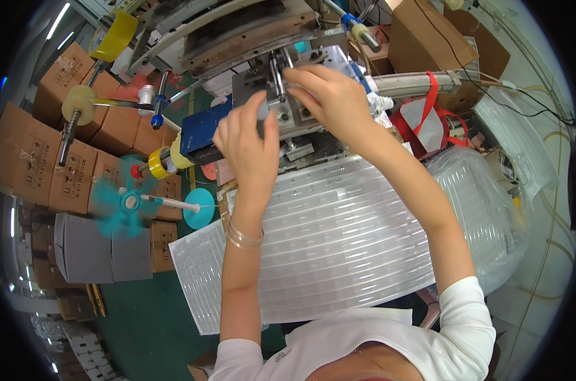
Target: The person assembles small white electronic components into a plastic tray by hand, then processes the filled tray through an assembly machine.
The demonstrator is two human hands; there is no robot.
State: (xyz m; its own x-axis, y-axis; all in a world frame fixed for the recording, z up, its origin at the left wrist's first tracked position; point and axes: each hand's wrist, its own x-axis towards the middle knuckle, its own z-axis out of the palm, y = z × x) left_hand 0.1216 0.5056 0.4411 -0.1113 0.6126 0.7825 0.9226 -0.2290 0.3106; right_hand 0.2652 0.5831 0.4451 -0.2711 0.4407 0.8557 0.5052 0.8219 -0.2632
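Observation:
My left hand is raised at the front left of a metal press fixture. Between its thumb and index finger shows a small pale, translucent piece. My right hand reaches over the fixture from the right, thumb and index finger bent toward each other beside a shiny metal bar. Whatever lies at those right fingertips is too small to make out. Below both hands a wide ribbed sheet of clear plastic strips covers the work surface.
A turquoise fan, blurred, stands at the left near stacked cardboard boxes. Yellow tape rolls sit on a rod left of the fixture. At right are a red-handled bag and bagged plastic strips.

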